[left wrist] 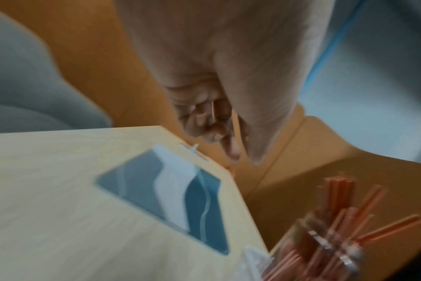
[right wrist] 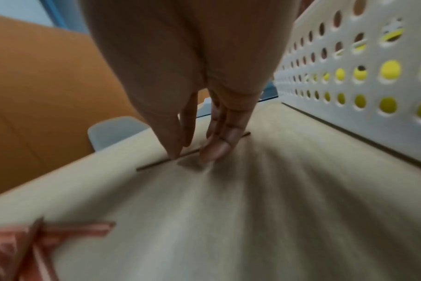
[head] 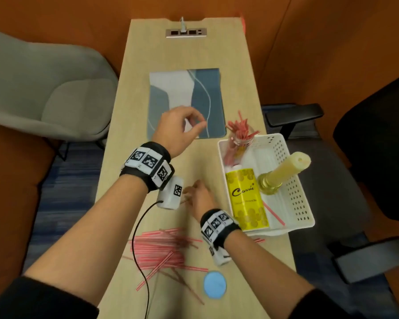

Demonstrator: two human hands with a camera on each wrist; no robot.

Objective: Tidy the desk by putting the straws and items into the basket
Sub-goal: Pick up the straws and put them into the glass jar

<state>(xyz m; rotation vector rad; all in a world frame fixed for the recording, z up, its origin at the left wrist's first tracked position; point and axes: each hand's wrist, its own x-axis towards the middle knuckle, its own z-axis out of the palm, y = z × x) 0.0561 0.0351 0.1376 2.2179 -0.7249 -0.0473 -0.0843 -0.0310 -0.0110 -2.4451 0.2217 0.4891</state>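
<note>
thin straw (right wrist: 192,152) flat on desk (right wrist: 252,209), right hand (head: 199,199) grip pinching it, left hand (head: 177,127) grip curled, empty

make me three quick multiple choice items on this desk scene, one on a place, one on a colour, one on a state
1. Where is the yellow box?
A. in the white basket
B. on the mat
C. on the chair

2. What colour is the round disc at the near desk edge?
A. green
B. blue
C. black

3. What is the right hand doing?
A. gripping the bottle
B. resting in the basket
C. fingertips at a thin stick on the desk

Answers: 1 A, it lies inside the basket walls; 2 B, it is light blue; 3 C, the right wrist view shows fingertips at it.
</note>
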